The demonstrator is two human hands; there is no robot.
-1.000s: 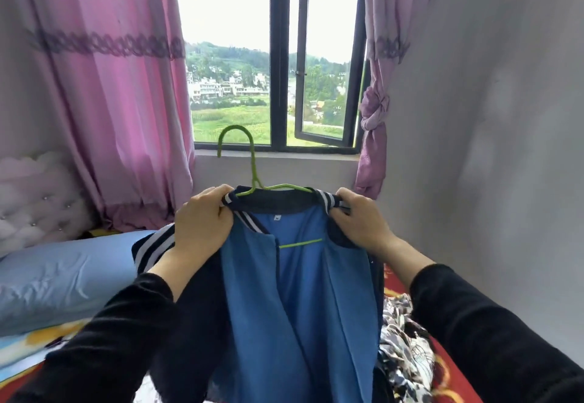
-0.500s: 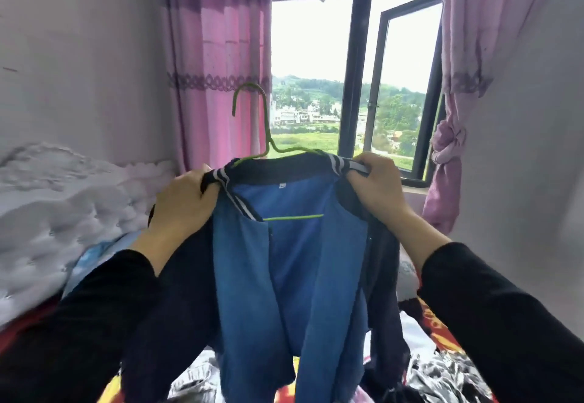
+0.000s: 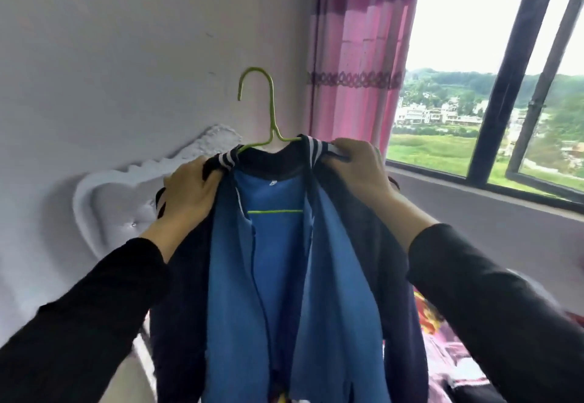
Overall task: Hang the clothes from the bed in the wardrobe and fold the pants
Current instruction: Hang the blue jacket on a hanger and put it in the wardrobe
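Now the dark jacket (image 3: 284,276) with blue lining hangs at frame centre on a green wire hanger (image 3: 271,124); the left hand (image 3: 189,194) and right hand (image 3: 357,175) each grip a striped shoulder. Uneven pulling could slip a shoulder off the thin wire.

Daylight came through the window (image 3: 467,39) on the right, its sky blown out to white, and lit the room brightly and softly, leaving only faint shade on the wall (image 3: 126,39) beside the headboard (image 3: 104,194). The jacket (image 3: 278,276) in the middle was fairly sharp, while the black sleeves (image 3: 79,323) at the lower corners and the bedding (image 3: 442,355) at lower right were smeared with blur. The wide lens bent the window's frame and the curtain (image 3: 357,55) near the edges.
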